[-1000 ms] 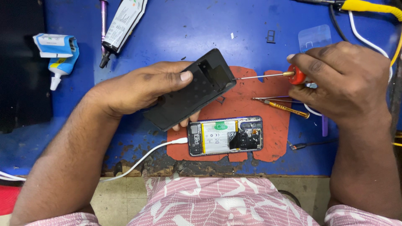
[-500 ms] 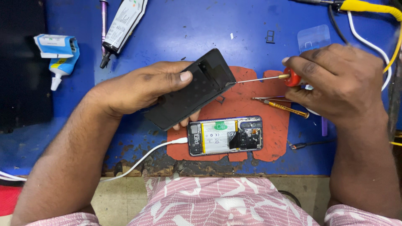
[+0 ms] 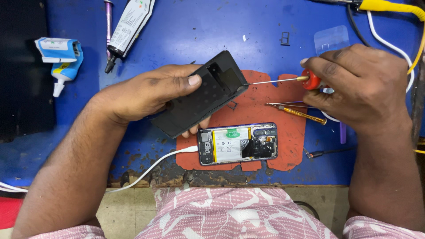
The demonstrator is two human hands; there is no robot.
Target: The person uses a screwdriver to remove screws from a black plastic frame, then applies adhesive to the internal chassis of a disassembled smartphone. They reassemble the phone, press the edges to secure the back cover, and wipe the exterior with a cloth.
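My left hand (image 3: 146,90) grips a black phone back cover (image 3: 201,97), tilted above the bench. My right hand (image 3: 361,84) holds a red-handled screwdriver (image 3: 310,79); its thin shaft points left and its tip touches the cover's upper right edge. Below them an opened phone (image 3: 238,144) lies on a red mat (image 3: 290,132), its battery and board showing, with a white cable (image 3: 155,166) plugged into its left end.
An orange-handled screwdriver (image 3: 303,114) and tweezers (image 3: 283,104) lie on the mat. A black glue tube (image 3: 128,28), a blue-and-white bottle (image 3: 62,64), a small SIM tray (image 3: 285,39), a clear film (image 3: 332,40) and yellow and white cables (image 3: 389,6) lie on the blue bench.
The right hand and screwdriver have shifted slightly up and left, keeping the tip at the cover's edge. The left hand and cover have hardly moved.
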